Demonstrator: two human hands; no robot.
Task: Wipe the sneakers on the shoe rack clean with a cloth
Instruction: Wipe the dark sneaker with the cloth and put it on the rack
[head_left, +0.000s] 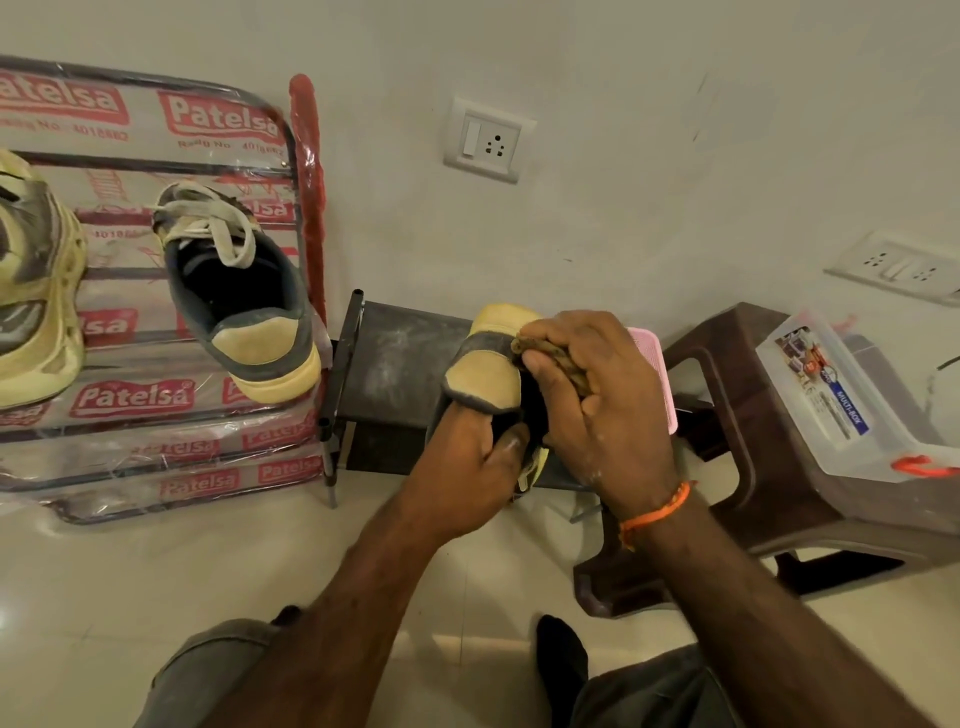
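Two hands above pale glossy floor tiles (104, 597): left hand (467, 467) gripping a sneaker (485, 379), right hand (602, 395) clutching a cloth (545, 353).

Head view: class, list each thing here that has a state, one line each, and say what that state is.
Held sneaker: off the rack, heel up.
Cloth: bunched, pressed on the held sneaker.
Left hand: grips the held sneaker.
Right hand: holds the cloth.
Rack sneaker: on the rack, laced.
Box: lid on.

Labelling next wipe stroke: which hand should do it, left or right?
Right. The right hand already grips the cloth against the sneaker; the left hand holds that sneaker from below, steadying it.
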